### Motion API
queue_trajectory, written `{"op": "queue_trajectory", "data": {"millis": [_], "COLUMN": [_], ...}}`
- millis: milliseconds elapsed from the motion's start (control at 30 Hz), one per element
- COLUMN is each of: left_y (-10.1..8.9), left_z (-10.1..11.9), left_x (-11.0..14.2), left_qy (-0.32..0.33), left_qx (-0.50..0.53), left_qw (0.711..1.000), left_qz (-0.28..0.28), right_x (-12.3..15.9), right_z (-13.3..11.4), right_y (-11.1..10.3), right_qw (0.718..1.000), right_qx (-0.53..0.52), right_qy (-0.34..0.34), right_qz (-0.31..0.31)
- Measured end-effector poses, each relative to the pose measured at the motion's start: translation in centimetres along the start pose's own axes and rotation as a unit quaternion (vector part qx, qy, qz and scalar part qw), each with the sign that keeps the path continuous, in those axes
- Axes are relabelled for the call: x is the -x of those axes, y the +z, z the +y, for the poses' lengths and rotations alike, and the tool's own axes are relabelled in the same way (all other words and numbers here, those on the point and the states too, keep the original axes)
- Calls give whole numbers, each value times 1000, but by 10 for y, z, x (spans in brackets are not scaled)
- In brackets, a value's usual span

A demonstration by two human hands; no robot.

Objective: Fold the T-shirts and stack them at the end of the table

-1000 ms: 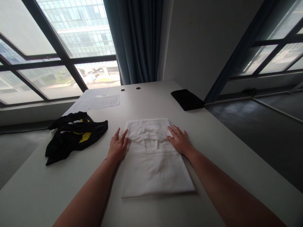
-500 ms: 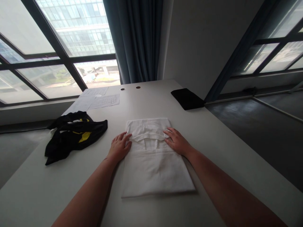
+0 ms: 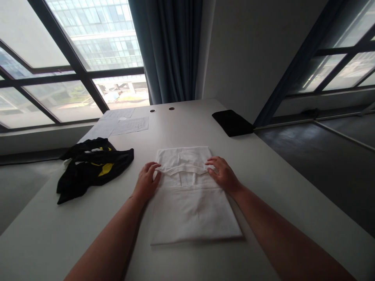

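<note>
A folded white shirt (image 3: 190, 207) lies flat on the white table (image 3: 263, 171) in front of me, collar end away from me. My left hand (image 3: 147, 181) rests on the shirt's left edge by the collar, fingers curled and pinching the cloth. On the right edge by the collar sits my right hand (image 3: 223, 173), its fingers bent and gripping the fabric too.
A crumpled black and yellow garment (image 3: 93, 166) lies to the left. Paper sheets (image 3: 123, 124) sit at the far left of the table, a black folded item (image 3: 232, 122) at the far right. Windows and a dark curtain (image 3: 172, 50) stand behind.
Both hands went from lying flat with fingers spread beside the collar to curling their fingers onto the shirt's edges. The shirt has not shifted.
</note>
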State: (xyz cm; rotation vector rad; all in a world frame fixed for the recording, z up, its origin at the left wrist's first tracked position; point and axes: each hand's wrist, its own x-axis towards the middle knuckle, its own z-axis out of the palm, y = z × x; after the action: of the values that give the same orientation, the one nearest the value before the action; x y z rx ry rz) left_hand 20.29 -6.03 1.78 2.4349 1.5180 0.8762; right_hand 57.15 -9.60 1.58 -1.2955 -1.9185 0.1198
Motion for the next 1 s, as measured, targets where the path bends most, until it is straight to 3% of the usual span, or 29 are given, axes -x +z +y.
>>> {"op": "queue_trajectory", "data": {"millis": [100, 200, 300, 600, 800, 1000], "left_y": [-4, -5, -6, -5, 3, 3], "left_z": [4, 9, 12, 31, 50, 39], "left_x": [-1, -2, -1, 1, 2, 3], "left_qy": [28, 59, 89, 113, 125, 84], "left_qx": [19, 42, 64, 76, 42, 61], "left_qw": [999, 997, 993, 989, 978, 984], "left_qz": [13, -16, -41, -58, -161, -144], "right_x": [-2, -1, 0, -1, 0, -1], "right_z": [-8, -11, -13, -34, -53, -45], "right_y": [-5, -5, -4, -1, 16, 12], "right_qw": [1000, 998, 997, 987, 976, 987], "right_qx": [-11, -24, -26, -74, -49, -77], "right_qy": [-2, -9, -46, -83, -94, -76], "right_qz": [1, -49, -58, -117, -189, -120]}}
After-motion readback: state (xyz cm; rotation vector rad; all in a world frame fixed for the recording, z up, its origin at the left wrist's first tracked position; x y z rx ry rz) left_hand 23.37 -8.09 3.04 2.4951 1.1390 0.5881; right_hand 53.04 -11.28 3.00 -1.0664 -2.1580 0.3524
